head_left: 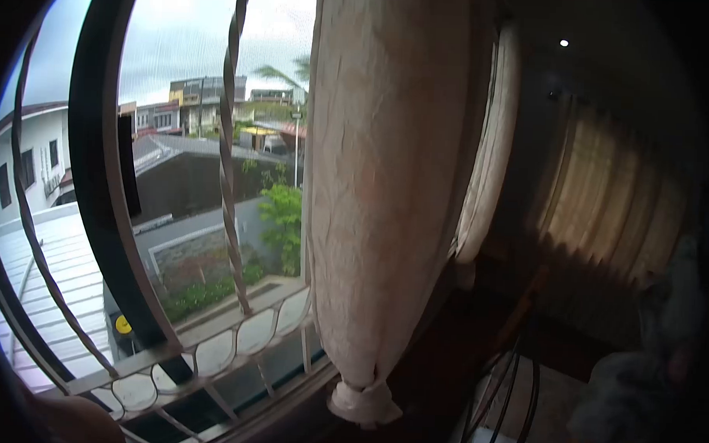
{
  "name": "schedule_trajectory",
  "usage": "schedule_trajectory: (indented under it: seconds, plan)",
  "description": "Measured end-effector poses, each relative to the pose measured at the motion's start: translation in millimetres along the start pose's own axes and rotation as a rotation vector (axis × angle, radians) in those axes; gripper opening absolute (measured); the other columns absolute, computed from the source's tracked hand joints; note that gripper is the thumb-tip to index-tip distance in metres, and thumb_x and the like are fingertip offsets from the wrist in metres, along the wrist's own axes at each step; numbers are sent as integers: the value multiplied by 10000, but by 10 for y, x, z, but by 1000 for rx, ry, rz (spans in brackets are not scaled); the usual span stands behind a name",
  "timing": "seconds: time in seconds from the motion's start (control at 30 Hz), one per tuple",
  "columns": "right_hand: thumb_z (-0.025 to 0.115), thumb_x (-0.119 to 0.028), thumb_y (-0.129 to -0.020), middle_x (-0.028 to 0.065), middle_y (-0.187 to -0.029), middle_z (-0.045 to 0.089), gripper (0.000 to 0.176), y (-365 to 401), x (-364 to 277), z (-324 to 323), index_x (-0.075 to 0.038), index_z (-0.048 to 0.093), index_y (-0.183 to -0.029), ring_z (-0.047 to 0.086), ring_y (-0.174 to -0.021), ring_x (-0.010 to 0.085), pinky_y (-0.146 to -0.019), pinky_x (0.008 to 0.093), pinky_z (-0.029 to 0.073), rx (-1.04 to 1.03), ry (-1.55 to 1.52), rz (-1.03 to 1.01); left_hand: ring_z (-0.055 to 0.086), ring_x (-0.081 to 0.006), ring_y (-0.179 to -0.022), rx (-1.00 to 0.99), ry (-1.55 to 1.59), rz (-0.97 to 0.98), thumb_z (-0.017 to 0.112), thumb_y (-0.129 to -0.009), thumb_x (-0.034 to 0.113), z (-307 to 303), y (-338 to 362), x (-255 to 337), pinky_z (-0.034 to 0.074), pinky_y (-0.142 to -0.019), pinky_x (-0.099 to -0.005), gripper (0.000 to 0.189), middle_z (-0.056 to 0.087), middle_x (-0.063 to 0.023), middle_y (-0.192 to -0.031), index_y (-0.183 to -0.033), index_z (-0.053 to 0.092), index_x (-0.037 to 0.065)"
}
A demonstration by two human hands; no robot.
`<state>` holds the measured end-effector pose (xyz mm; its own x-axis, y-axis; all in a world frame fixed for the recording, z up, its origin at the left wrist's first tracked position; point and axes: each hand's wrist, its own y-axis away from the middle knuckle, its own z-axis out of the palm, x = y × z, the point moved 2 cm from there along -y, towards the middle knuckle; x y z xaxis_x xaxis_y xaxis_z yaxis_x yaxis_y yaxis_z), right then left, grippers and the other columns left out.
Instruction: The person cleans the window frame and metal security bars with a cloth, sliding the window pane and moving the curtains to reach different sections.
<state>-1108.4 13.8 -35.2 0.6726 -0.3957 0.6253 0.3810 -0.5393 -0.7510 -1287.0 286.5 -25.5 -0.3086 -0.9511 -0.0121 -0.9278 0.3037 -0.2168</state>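
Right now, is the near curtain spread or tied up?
Tied up. The curtain is gathered into one bundle and knotted at its lower end, leaving the barred window beside it uncovered.

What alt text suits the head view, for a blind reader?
A pale curtain, tied in a knot at its foot, hangs beside a window with a twisted metal grille. Outside are roofs, houses and green shrubs; the room to the right is dark, with a second curtain.
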Motion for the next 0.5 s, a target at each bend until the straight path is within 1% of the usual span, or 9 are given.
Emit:
schedule_trajectory:
  seconds: [0.13,0.23,0.3,0.33,0.37,0.4,0.43,0.47,0.5]
  plan:
    - [481,-275,-976,168,-806,616,443,237,92,141,133,602,-1101,566,-685,224,-690,391,486,36,-70,-77,668,-284,-804,46,27,-13,639,-936,235,104,-302,-16,539,-694,-391,568,659,-226,-1113,-1390,427,-31]
    - [483,-277,-975,167,-805,616,445,517,189,110,132,602,-1103,567,-686,222,-689,389,486,165,-80,7,667,-289,-811,82,69,18,645,-928,227,193,-580,-44,536,-694,-397,567,657,-227,-1116,-1387,432,-31]
    - [484,-278,-975,166,-805,616,445,790,350,142,131,602,-1105,567,-687,221,-688,387,486,286,-115,205,667,-290,-813,107,135,55,647,-926,225,496,-820,-151,535,-694,-399,567,656,-228,-1117,-1385,433,-31]
    - [485,-279,-975,166,-804,616,446,1016,359,215,131,602,-1106,567,-687,221,-688,386,486,360,-159,372,677,-260,-743,440,410,100,600,-933,277,907,-952,-329,551,-666,-370,412,674,-204,-980,-1160,558,-65]
    - [486,-280,-975,165,-804,616,446,1294,310,374,131,602,-1107,567,-688,220,-688,386,486,417,-233,607,687,-229,-672,756,699,152,554,-941,329,1311,-1119,-490,566,-638,-341,447,691,-181,-843,-936,683,-99]
    - [486,-280,-975,165,-804,616,447,1573,248,603,130,602,-1108,567,-688,220,-687,385,486,446,-332,872,654,-198,-572,758,929,67,710,-861,135,1651,-1473,-254,484,-514,-265,243,686,-137,-748,-1012,664,-49]
    - [512,-287,-969,131,-808,626,434,1971,306,782,105,620,-1121,569,-686,179,-689,339,489,349,-607,973,645,-190,-581,687,1184,3,705,-857,108,2078,-1783,-100,465,-516,-282,313,673,-130,-740,-1108,627,-61]
    - [693,-291,-931,67,-840,649,364,2280,113,1131,34,674,-1092,609,-755,115,-680,256,470,460,-815,1227,681,-222,-669,396,1159,76,718,-865,105,2458,-2094,-92,500,-594,-303,376,682,-169,-797,-1176,595,-67]
    - [699,-179,-904,46,-854,664,243,2501,-131,1419,5,703,-1063,623,-762,95,-700,246,488,504,-893,1398,711,-261,-788,314,1059,37,764,-861,126,2832,-2318,57,533,-697,-338,423,702,-198,-911,-1197,588,-60]
